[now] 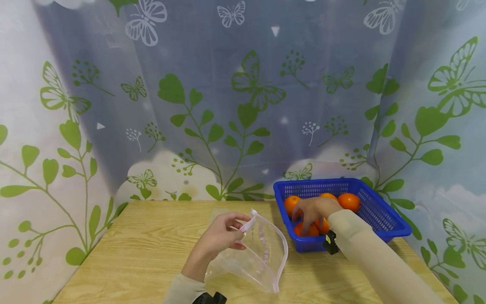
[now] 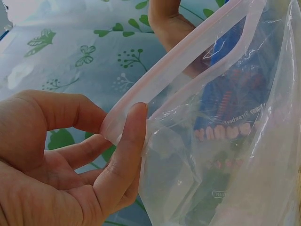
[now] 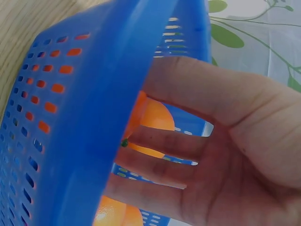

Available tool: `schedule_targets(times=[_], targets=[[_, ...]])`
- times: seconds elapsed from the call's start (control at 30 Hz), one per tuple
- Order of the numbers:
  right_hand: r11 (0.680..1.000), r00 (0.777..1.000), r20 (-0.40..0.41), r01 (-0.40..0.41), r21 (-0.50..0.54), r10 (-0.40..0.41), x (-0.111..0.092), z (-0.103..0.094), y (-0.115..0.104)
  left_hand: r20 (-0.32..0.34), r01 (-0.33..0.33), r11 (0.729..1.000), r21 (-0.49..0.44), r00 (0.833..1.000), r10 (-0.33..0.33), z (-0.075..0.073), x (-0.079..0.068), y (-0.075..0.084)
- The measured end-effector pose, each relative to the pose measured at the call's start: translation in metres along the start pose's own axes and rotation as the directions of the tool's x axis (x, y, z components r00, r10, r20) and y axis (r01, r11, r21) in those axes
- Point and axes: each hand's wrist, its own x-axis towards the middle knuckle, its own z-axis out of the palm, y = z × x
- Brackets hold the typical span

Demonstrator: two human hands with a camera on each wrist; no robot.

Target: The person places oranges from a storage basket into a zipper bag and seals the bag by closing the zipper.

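Observation:
My left hand (image 1: 218, 236) pinches the pink-edged rim of a clear zip bag (image 1: 262, 249) between thumb and fingers. In the left wrist view, the bag's mouth stands apart and printed lettering shows on its side. Inside the blue plastic basket (image 1: 379, 230), my right hand (image 1: 317, 209) reaches down with fingers spread over an orange (image 1: 306, 229) at the front left. In the right wrist view, the basket rim hides the fingertips, and an orange (image 3: 157, 115) shows between thumb and fingers.
More oranges lie in the basket, one at its back left (image 1: 291, 204) and another toward the right (image 1: 348, 202). A wooden table (image 1: 125, 253) carries the basket and bag. A curtain (image 1: 212, 126) printed with leaves and butterflies surrounds the table's back and sides.

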Motion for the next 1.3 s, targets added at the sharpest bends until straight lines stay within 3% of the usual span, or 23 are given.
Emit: schedule_targets(times=[0.37,0.77,1.03,1.3], targets=[[0.989,0.991,-0.015,-0.132,-0.065,0.132,0.0017,0.0061,-0.0037,0.001,0.000,1.000,-0.008,1.000,0.000,0.0000,0.0003,-0.0001],[0.998,0.998,0.016,-0.057,0.027,0.057,0.0021,0.0035,0.0000,0.002,-0.006,1.000,-0.009,1.000,0.006,0.0003,0.0004,-0.0010],[0.997,0.996,0.029,-0.080,-0.018,0.080,0.0039,0.0060,-0.0012,0.002,-0.007,1.000,-0.018,1.000,0.007,0.0006,-0.0001,-0.0021],[0.999,0.999,-0.001,-0.046,-0.019,0.046,0.0037,0.0030,-0.0004,-0.001,-0.002,1.000,-0.010,1.000,0.002,-0.0012,0.0000,-0.0014]])
